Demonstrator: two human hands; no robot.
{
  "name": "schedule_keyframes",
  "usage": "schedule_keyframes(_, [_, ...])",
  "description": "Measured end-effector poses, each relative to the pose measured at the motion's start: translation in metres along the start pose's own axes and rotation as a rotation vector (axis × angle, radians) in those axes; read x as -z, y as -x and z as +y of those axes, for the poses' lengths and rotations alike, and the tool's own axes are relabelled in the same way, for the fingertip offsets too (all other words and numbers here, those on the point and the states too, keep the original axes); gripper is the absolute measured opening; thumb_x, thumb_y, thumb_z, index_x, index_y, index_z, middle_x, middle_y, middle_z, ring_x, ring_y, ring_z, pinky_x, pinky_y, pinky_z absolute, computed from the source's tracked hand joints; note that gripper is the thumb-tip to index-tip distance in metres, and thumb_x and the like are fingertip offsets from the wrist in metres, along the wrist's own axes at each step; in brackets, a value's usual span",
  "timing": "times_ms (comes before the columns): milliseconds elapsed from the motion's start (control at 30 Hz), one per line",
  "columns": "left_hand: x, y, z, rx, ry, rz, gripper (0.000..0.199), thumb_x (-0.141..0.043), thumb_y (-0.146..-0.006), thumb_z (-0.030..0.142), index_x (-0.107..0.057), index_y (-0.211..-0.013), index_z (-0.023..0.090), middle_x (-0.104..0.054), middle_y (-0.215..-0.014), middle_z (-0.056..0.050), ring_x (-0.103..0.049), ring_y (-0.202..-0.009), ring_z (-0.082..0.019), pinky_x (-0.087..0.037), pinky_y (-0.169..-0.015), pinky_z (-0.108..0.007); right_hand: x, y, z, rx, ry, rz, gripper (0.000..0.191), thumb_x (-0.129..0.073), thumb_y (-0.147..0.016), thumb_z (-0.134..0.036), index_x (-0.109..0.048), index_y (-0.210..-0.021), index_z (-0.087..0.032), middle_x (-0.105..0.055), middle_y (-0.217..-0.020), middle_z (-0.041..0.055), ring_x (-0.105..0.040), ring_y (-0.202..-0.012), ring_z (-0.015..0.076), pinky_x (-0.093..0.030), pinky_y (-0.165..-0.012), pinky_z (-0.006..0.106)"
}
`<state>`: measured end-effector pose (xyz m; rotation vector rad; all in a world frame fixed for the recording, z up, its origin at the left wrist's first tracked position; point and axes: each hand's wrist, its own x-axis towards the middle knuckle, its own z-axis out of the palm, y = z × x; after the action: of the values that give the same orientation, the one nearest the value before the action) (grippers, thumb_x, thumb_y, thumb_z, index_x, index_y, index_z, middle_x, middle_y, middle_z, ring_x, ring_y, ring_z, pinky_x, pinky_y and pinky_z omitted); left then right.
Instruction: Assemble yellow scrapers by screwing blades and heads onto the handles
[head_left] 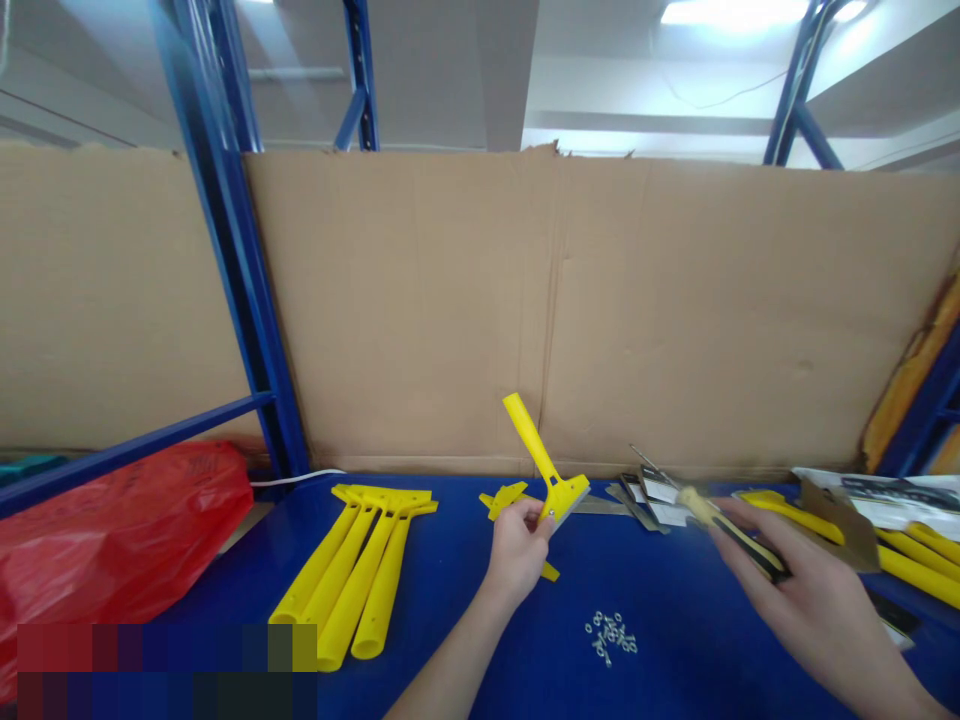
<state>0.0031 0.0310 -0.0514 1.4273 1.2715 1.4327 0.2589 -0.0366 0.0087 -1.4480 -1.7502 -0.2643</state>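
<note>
- Left hand (517,548): pinching the yellow scraper (541,450) by its head, thumb and fingers closed on the lower corner. Part of the head is hidden under the fingers.
- Scraper is up off the table, roughly mid-view, handle tilted up and left. Metal strip shows along the head's lower edge; a screw shows near the thumb, too small to tell how it's seated.
- Right hand (814,575): closed around the screwdriver (739,535). Shaft points up-left, well apart from the scraper. Slightly blurred, tip shape unreadable. Wrist cut off by frame edge.
- Small yellow parts (506,500) behind the left hand, mostly covered by it; can't tell how many.
- Metal blades (600,506) and white-labelled pieces (661,490) on the table between the hands, overlapping; labels unreadable.
- Screws and rings (611,635) in a loose pile in front, between the forearms. Too small to count.
- Four yellow handles (375,560) side by side on the left, heads overlapping.
- More yellow handles (922,575) far right, cut off by the frame, partly behind the right hand and a brown cardboard piece (840,525).
- Red bag (150,540) at left, contents hidden; pixel block covers the corner below it.
</note>
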Motion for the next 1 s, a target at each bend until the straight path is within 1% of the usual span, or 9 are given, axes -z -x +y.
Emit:
schedule_keyframes(100, [0.001, 0.000, 0.000, 0.003, -0.005, 0.005, 0.005, -0.064, -0.073, 0.016, -0.067, -0.071, 0.013, -0.066, -0.069, -0.006, -0.059, -0.062, -0.015, -0.051, -0.063, -0.030, -0.010, -0.013, -0.013, -0.045, -0.029, 0.069, 0.044, -0.045, -0.082, -0.055, -0.061, -0.107, -0.023, -0.073, -0.095, 0.0074, -0.070, -0.083, 0.0256, -0.054, -0.075, 0.033])
schedule_keyframes(233, [0.002, 0.002, 0.003, 0.008, 0.001, 0.013, 0.004, -0.063, -0.073, 0.015, -0.066, -0.070, 0.013, -0.066, -0.067, -0.005, -0.059, -0.061, -0.016, -0.051, -0.063, -0.031, -0.031, -0.016, -0.018, -0.074, -0.078, 0.047, 0.041, -0.045, -0.083, -0.051, -0.061, -0.107, -0.023, -0.073, -0.090, 0.0063, -0.069, -0.074, 0.0232, -0.052, -0.063, 0.030])
schedule_keyframes(333, [0.003, 0.002, 0.004, 0.017, 0.013, 0.038, 0.006, -0.064, -0.072, 0.018, -0.066, -0.071, 0.013, -0.067, -0.068, -0.005, -0.060, -0.062, -0.016, -0.052, -0.064, -0.032, -0.048, -0.007, -0.010, -0.137, -0.152, -0.073, 0.039, -0.047, -0.081, -0.049, -0.061, -0.106, -0.023, -0.074, -0.083, 0.0041, -0.065, -0.053, 0.0198, -0.050, -0.051, 0.029])
schedule_keyframes(433, [0.005, 0.001, 0.003, 0.025, 0.015, 0.050, 0.006, -0.064, -0.073, 0.017, -0.068, -0.072, 0.012, -0.067, -0.069, -0.006, -0.061, -0.063, -0.017, -0.053, -0.064, -0.032, -0.058, 0.002, -0.001, -0.211, -0.202, -0.164, 0.036, -0.049, -0.079, -0.049, -0.063, -0.101, -0.024, -0.073, -0.075, 0.0023, -0.061, -0.045, 0.0180, -0.049, -0.048, 0.029])
schedule_keyframes(500, [0.006, -0.001, 0.002, 0.027, 0.012, 0.050, 0.007, -0.064, -0.073, 0.016, -0.069, -0.073, 0.011, -0.068, -0.071, -0.006, -0.062, -0.064, -0.017, -0.053, -0.064, -0.031, -0.060, 0.004, 0.002, -0.215, -0.222, -0.251, 0.032, -0.054, -0.074, -0.048, -0.066, -0.091, -0.024, -0.073, -0.074, 0.0019, -0.066, -0.054, 0.0203, -0.051, -0.051, 0.028])
schedule_keyframes(567, [0.008, -0.002, 0.001, 0.028, 0.005, 0.063, 0.008, -0.064, -0.073, 0.017, -0.069, -0.075, 0.011, -0.069, -0.072, -0.007, -0.063, -0.066, -0.017, -0.053, -0.065, -0.031, -0.058, 0.004, 0.003, -0.204, -0.237, -0.309, 0.029, -0.057, -0.072, -0.046, -0.068, -0.089, -0.025, -0.073, -0.074, 0.0013, -0.069, -0.062, 0.0221, -0.052, -0.054, 0.028])
schedule_keyframes(800, [0.016, -0.001, 0.005, 0.011, -0.166, 0.149, 0.009, -0.060, -0.073, 0.012, -0.068, -0.078, 0.012, -0.070, -0.075, -0.006, -0.064, -0.068, -0.017, -0.052, -0.068, -0.029, -0.054, 0.007, 0.001, -0.069, -0.205, -0.420, 0.028, -0.057, -0.073, -0.035, -0.067, -0.097, -0.026, -0.074, -0.099, 0.0038, -0.069, -0.089, 0.0260, -0.053, -0.078, 0.035])
schedule_keyframes(867, [0.017, 0.000, 0.007, 0.007, -0.215, 0.142, 0.011, -0.058, -0.074, 0.010, -0.068, -0.076, 0.013, -0.070, -0.073, -0.005, -0.064, -0.067, -0.017, -0.051, -0.068, -0.029, -0.054, 0.009, 0.000, -0.055, -0.202, -0.417, 0.030, -0.055, -0.074, -0.032, -0.066, -0.100, -0.025, -0.073, -0.102, 0.0050, -0.068, -0.092, 0.0260, -0.053, -0.081, 0.036])
schedule_keyframes(1000, [0.015, 0.003, 0.008, -0.020, -0.256, 0.121, 0.012, -0.057, -0.074, 0.010, -0.067, -0.071, 0.015, -0.069, -0.068, -0.004, -0.063, -0.064, -0.017, -0.049, -0.064, -0.028, -0.053, 0.011, -0.009, -0.062, -0.287, -0.421, 0.028, -0.054, -0.078, -0.036, -0.066, -0.100, -0.024, -0.074, -0.095, 0.0047, -0.069, -0.086, 0.0232, -0.054, -0.078, 0.032])
